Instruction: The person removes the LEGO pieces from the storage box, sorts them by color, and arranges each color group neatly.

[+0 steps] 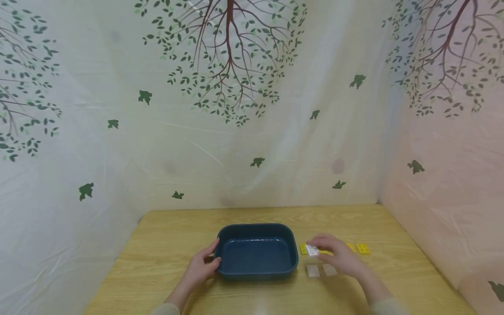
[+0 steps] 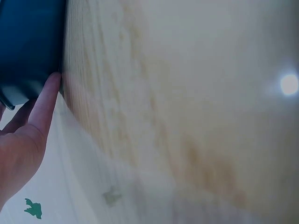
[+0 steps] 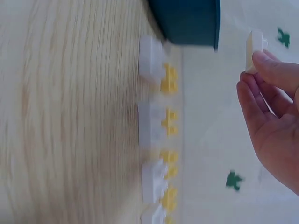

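My left hand rests against the left end of a dark blue rectangular tub, its thumb and fingers spread along the outer wall. In the left wrist view, one straight digit touches the tub's side low down, close to the table. To the right of the tub, my right hand pinches a white toy building brick between thumb and fingers. A stud shows on this brick in the right wrist view, where it is raised off the table. Below that hand lie white bricks, partly hidden by it.
Yellow bricks lie in a row behind the white ones, several of them partly covered by my right hand. The wooden table reaches back to a pale cloth printed with trees and green birds, which also hangs at both sides.
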Available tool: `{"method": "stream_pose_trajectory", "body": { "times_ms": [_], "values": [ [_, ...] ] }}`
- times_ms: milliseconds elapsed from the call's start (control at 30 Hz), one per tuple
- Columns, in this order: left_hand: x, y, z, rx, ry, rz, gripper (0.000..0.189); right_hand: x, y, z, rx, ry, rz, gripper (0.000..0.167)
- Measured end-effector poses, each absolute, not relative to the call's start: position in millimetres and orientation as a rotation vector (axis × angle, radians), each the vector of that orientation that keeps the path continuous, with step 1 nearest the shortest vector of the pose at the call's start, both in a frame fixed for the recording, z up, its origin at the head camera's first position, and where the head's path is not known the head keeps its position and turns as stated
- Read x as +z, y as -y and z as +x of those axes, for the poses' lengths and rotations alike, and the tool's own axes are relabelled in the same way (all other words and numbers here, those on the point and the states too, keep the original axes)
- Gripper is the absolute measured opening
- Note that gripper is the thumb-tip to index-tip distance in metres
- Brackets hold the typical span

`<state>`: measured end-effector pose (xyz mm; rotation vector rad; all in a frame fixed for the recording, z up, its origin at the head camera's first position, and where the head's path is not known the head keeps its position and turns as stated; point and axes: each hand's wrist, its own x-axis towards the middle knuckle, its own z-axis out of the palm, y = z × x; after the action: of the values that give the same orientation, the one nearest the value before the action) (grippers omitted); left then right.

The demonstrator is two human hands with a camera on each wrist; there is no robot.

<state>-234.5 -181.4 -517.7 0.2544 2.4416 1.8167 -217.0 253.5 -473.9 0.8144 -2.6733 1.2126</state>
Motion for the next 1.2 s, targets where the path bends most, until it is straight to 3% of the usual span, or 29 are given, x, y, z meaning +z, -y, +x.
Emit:
{"method": "stream_pose_trajectory", "body": {
  "times_ms": [633, 1200],
  "values": [
    [-517.6, 181.3, -233.2, 1.854, -2.413, 0.285, 0.062, -489.0, -349.5, -198.4, 1.278, 2.583, 0.796, 0.029],
    [-517.1, 181.0, -232.2, 1.832, -2.423, 0.269, 0.062, -505.4, -401.4, -195.6, 1.317, 2.447, 0.85, 0.035]
  ]
}}
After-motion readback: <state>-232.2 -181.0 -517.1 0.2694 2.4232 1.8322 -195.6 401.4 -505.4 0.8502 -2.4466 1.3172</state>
